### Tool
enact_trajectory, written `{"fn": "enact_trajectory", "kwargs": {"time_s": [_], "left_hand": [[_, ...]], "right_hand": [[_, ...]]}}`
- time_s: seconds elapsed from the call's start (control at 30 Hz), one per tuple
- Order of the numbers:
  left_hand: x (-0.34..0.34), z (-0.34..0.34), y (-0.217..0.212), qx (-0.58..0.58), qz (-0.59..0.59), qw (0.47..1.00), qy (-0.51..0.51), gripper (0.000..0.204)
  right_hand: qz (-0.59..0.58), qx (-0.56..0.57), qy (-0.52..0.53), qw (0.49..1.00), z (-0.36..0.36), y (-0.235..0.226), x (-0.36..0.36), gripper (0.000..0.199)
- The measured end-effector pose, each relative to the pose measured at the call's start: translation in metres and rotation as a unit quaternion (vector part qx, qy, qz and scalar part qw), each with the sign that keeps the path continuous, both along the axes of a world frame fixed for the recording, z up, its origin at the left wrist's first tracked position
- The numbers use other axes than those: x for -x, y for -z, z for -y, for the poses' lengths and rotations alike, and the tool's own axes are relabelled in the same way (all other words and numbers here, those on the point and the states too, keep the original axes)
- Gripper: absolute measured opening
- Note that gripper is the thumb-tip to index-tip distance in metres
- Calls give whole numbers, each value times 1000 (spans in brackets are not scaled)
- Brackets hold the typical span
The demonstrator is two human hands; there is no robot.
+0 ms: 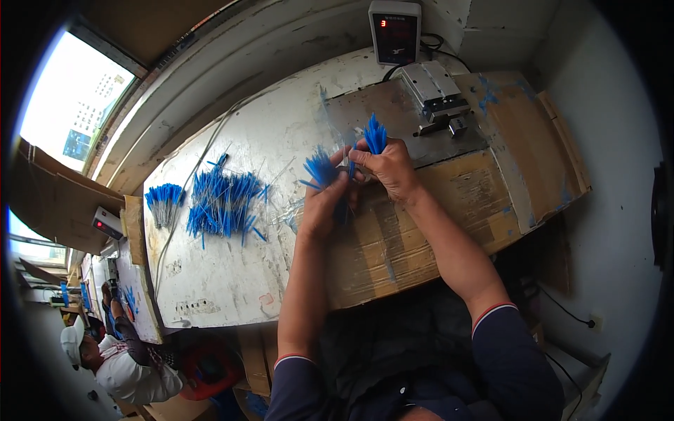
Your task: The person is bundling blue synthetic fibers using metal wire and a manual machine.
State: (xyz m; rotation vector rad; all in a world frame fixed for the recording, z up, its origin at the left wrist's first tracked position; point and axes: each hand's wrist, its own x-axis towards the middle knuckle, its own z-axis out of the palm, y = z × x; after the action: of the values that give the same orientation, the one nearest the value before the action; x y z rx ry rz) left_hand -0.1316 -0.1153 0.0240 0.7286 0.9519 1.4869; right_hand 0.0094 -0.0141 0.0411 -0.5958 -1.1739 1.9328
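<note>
My left hand [324, 205] is closed around a bunch of thin blue-tipped strips [320, 168], smeared by motion. In my right hand [394, 170] is a second, tighter bunch of blue-tipped strips [375, 133], its tips pointing away from me. The fingers of both hands meet between the bunches, where a blue piece [352, 168] and pale thin stems show. What each finger grips there is partly hidden. Left of my hands, a loose pile of blue strips with pale stems [223, 200] lies on the white tabletop [232, 281]. A smaller, neater bundle [166, 202] sits farther left.
A metal fixture [435, 91] stands on a steel plate [365, 109] at the back right, beside a box with a lit red display [395, 35]. Cardboard [449, 203] covers the table's right part. A cable [200, 158] crosses the left side. Another person [133, 365] works at lower left.
</note>
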Motion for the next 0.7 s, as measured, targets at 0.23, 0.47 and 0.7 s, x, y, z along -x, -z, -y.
{"fn": "enact_trajectory", "kwargs": {"time_s": [0.23,0.47,0.7], "left_hand": [[1,-3,6,16,-37,999,-35,47],[1,-1,9,14,-57,997,-46,31],[-4,-4,7,32,-42,997,-61,29]], "right_hand": [[18,3,75,997,-3,13,5,13],[-9,74,-16,997,4,0,6,13],[8,17,81,997,6,18,11,9]]}}
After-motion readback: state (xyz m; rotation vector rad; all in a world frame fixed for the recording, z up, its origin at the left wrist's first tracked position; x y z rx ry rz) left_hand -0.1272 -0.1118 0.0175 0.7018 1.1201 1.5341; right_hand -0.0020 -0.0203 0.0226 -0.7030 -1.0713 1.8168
